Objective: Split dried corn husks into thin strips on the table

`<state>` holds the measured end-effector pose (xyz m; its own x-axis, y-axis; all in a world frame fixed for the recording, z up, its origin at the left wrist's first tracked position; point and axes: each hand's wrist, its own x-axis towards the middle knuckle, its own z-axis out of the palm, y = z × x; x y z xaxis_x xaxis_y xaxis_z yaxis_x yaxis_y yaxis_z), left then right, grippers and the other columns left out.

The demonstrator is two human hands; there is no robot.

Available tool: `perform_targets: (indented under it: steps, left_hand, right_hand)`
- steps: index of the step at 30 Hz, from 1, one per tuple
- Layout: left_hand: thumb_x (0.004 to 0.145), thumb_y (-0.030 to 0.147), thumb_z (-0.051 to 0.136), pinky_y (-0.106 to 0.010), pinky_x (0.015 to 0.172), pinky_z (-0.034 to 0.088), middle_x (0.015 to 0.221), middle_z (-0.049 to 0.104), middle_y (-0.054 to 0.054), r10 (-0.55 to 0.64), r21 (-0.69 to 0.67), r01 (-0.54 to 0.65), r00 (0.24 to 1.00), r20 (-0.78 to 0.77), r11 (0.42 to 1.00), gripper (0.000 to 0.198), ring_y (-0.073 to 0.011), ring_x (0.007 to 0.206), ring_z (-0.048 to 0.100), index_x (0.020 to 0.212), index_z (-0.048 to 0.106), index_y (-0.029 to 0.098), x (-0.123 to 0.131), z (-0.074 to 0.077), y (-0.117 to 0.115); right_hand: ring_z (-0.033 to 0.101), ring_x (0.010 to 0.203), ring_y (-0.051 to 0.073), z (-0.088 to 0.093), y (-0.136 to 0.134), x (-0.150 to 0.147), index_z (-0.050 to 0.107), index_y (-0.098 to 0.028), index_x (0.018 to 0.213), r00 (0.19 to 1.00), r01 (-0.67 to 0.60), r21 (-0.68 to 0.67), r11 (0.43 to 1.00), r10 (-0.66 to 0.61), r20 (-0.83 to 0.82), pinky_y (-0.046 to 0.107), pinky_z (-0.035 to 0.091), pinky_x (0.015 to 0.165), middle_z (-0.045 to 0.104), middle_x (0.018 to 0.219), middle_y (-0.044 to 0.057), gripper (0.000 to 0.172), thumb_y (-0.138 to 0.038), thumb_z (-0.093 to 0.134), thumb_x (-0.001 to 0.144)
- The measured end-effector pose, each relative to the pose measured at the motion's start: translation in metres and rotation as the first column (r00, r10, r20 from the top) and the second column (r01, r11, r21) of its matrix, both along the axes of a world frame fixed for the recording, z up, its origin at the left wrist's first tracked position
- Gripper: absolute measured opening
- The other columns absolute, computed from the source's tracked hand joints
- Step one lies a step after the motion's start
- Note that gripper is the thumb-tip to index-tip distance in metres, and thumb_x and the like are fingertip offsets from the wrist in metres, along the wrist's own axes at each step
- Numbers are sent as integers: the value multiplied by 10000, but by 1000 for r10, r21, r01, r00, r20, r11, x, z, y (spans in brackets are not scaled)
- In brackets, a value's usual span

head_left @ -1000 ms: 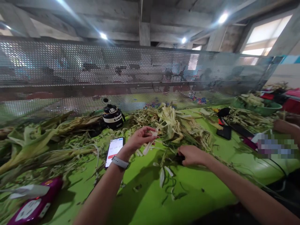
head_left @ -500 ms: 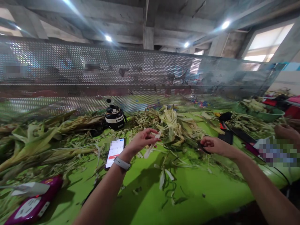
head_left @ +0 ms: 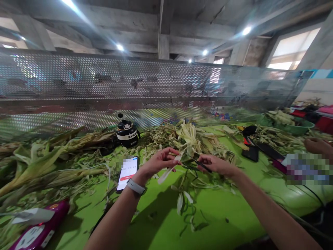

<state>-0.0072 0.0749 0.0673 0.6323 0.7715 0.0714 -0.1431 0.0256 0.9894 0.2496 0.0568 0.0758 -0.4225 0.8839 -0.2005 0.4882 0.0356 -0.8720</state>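
My left hand [head_left: 162, 161] pinches a pale strip of corn husk [head_left: 165, 175], whose lower end hangs down to the left. Close on the right, my right hand [head_left: 213, 164] is closed around dark-handled scissors [head_left: 204, 166]. The scissor blades point left toward the husk strip; whether they touch it I cannot tell. Behind both hands rises a heap of dry corn husks [head_left: 189, 137]. Thin husk scraps [head_left: 180, 201] lie on the green table [head_left: 156, 222] below them.
A phone [head_left: 127, 173] showing a timer lies left of my left hand, with a black flask [head_left: 127, 133] behind it. More husks [head_left: 23, 166] and a purple device [head_left: 39, 225] are at the left. A perforated metal screen [head_left: 166, 83] spans the back. At the right edge is another person's hand [head_left: 318, 149].
My right hand has moved left with the scissors, bringing the blades up to the husk strip. The left hand keeps its pinch on the strip, nearly in place.
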Motion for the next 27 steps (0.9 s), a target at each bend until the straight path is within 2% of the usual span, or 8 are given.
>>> perform_targets:
  steps: [9, 15, 19, 21, 25, 27]
  left_hand:
    - [686, 280, 715, -245, 629, 490, 755, 666, -27, -34, 8, 35, 999, -17, 999, 361, -96, 625, 596, 977, 540, 159, -3, -2, 4]
    - [671, 308, 724, -238, 604, 470, 777, 682, -34, -12, 14, 12, 1000, -29, 1000, 368, -108, 623, 612, 947, 529, 162, -6, -6, 8]
    - [649, 314, 741, -188, 499, 398, 767, 705, -38, 117, 10, -117, 990, -78, 993, 459, -104, 573, 607, 1018, 513, 163, -3, -8, 10]
    - [635, 330, 746, -185, 487, 387, 787, 714, -47, 231, 4, -231, 971, -59, 973, 487, -115, 593, 619, 1041, 540, 159, -1, -9, 12]
    - [625, 377, 737, -206, 549, 440, 859, 719, -66, 505, -46, -503, 861, 64, 863, 361, -137, 684, 636, 872, 618, 142, 2, -9, 15]
    - [627, 369, 736, -208, 585, 455, 866, 720, -62, 571, -45, -570, 814, 105, 821, 330, -135, 711, 635, 840, 626, 142, 2, -8, 15]
  right_hand:
    - [421, 528, 78, 4, 1, 0, 513, -137, 720, 999, 17, 44, 999, -18, 29, 207, 288, 495, 485, 574, -46, 455, -539, 692, 602]
    - [397, 491, 65, -3, 4, -1, 472, -156, 659, 995, 101, 85, 991, -99, -20, 205, 290, 468, 469, 546, -59, 463, -554, 695, 581]
    - [470, 503, 90, -1, 1, -4, 479, -163, 662, 983, 165, 66, 984, -159, -91, 232, 357, 501, 520, 562, -40, 478, -590, 677, 579]
    - [496, 519, 100, 2, -3, -6, 487, -163, 679, 979, 180, 55, 982, -174, -107, 238, 372, 520, 530, 565, -33, 477, -598, 664, 597]
    - [495, 529, 100, 3, -13, -9, 477, -165, 705, 996, 73, 17, 997, -72, -43, 228, 360, 520, 516, 576, -36, 474, -596, 655, 620]
    - [486, 541, 101, 2, -15, -8, 476, -165, 718, 1000, -9, -4, 1000, 9, 17, 224, 351, 520, 508, 587, -35, 461, -584, 651, 636]
